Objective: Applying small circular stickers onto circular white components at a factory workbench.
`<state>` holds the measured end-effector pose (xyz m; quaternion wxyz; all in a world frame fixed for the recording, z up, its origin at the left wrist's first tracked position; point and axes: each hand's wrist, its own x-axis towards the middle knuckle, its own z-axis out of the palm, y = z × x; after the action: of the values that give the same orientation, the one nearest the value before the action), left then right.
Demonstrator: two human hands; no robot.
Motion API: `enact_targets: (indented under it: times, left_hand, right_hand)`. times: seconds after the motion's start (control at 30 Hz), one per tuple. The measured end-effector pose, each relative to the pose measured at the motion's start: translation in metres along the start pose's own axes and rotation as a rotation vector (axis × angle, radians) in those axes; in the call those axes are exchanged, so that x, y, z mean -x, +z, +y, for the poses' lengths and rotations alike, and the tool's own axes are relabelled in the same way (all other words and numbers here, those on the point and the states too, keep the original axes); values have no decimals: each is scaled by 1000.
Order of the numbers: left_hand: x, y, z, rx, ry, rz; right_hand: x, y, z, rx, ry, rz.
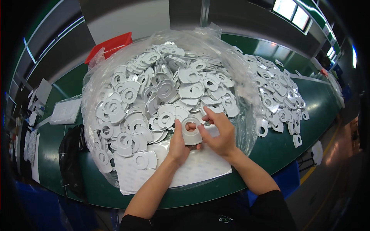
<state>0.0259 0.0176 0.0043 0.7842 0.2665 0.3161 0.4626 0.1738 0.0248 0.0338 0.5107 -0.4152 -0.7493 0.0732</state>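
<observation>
A light grey, flat plastic piece with a round hole [191, 137] is upright between my hands, above the front of a large pile. My left hand [178, 146] grips it from the left side, thumb along the edge and fingers behind; some fingertips show through the hole and below the lower rim. My right hand [222, 135] is at the piece's right side. Its thumb tip meets the rim, while the index finger stands apart above. Many similar grey ringed pieces [127, 92] lie heaped just beyond my hands. White paper sheets [204, 166] lie beneath my wrists.
Clear plastic sheeting [246, 90] surrounds the large heap on the green table [285, 154]. A second pile of grey pieces [279, 92] spreads to the right. At the back left stands a red bin [111, 45]. A black bag-like item [70, 161] lies at left, near a white packet [66, 111].
</observation>
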Motion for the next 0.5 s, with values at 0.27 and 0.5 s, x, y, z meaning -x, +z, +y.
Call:
enact_targets:
  times: [0.27,0.5]
  left_hand:
    - [2,11,-2,-154,9,-10]
    - [-1,7,-9,-263,80,-95]
  right_hand:
    - [5,-1,8,-748,830,-144]
    - [0,-3,0,-708,870,-115]
